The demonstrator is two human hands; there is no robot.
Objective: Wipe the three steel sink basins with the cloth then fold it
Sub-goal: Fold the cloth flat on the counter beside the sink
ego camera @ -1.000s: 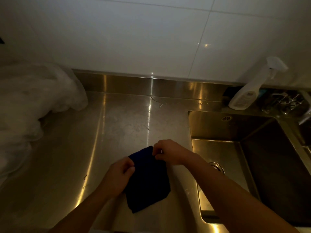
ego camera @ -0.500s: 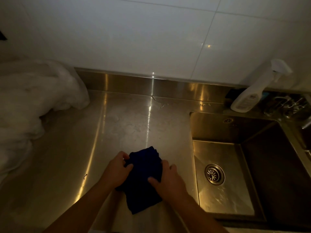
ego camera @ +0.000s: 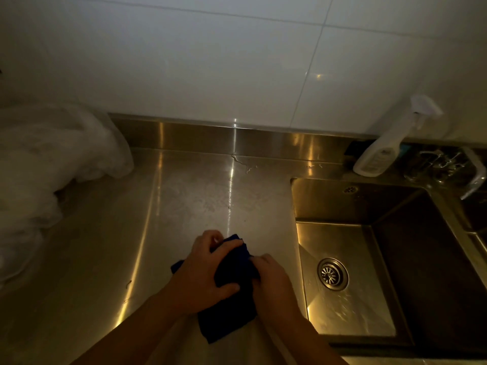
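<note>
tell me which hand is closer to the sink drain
Right. The right hand grips the cloth on its right side, just left of the drain. The left hand grips the cloth's left side, farther from the drain.

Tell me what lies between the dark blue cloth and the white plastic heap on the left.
In the head view, only bare steel counter lies between the cloth and the plastic heap.
</note>
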